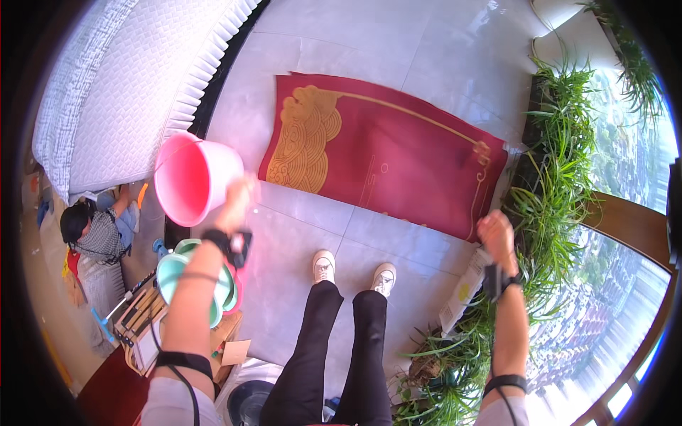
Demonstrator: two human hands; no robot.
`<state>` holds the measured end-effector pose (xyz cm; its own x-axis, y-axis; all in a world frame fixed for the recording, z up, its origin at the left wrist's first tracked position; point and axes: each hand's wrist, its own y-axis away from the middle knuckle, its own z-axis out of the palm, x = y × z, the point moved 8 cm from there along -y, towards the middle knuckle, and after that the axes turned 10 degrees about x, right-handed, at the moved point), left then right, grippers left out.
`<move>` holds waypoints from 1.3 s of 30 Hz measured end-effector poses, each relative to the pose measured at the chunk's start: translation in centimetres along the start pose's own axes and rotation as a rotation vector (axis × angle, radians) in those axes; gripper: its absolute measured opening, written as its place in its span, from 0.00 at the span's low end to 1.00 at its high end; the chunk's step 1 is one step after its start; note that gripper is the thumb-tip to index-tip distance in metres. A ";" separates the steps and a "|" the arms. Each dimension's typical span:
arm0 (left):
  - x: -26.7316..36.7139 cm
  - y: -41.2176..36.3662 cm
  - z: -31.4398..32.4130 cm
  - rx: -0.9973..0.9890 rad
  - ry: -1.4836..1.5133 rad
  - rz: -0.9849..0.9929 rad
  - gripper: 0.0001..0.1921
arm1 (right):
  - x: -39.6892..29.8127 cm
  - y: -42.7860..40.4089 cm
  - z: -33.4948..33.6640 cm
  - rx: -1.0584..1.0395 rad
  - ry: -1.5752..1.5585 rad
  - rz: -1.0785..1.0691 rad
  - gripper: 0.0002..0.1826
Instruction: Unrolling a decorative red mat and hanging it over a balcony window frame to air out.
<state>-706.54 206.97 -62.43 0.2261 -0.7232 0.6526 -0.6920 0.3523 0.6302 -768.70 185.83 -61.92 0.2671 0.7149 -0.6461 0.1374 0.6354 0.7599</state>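
Note:
A red floor mat (pixel 405 154) with gold wave and cloud patterns spreads before me, its near edge running straight between my two hands. My left hand (pixel 237 199), blurred by motion, is closed at the mat's near left corner. At the near right corner, the fingers of my right hand (pixel 496 233) are curled on the edge. Both wrists carry dark strapped devices. A pink plastic bucket (pixel 184 181) lies just left of my left hand, its mouth visible. My white shoes (pixel 323 266) stand on grey floor tiles (pixel 298 229) short of the mat.
A bed with a white quilted cover (pixel 128 90) is at left. Green basins (pixel 178 279) and a folding wooden rack (pixel 141 319) sit below my left arm. Leafy potted plants (pixel 554 175) line the window side. A person (pixel 98 229) crouches at far left.

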 end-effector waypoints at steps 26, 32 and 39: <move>-7.2 -11.6 7.3 -0.149 -0.401 -0.046 0.15 | 29.3 -5.2 2.3 0.296 -0.174 0.534 0.32; -11.4 -21.3 7.9 0.085 -0.632 0.025 0.30 | 35.6 -12.6 2.5 0.488 -0.141 0.570 0.50; -18.6 -29.5 7.9 0.026 -0.674 -0.041 0.49 | 35.0 -19.2 -2.0 0.402 -0.050 0.328 0.42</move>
<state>-695.77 205.32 -96.44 -0.2183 -0.9513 0.2178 -0.7104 0.3079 0.6329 -763.92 199.26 -99.32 0.4011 0.8366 -0.3731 0.3916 0.2116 0.8955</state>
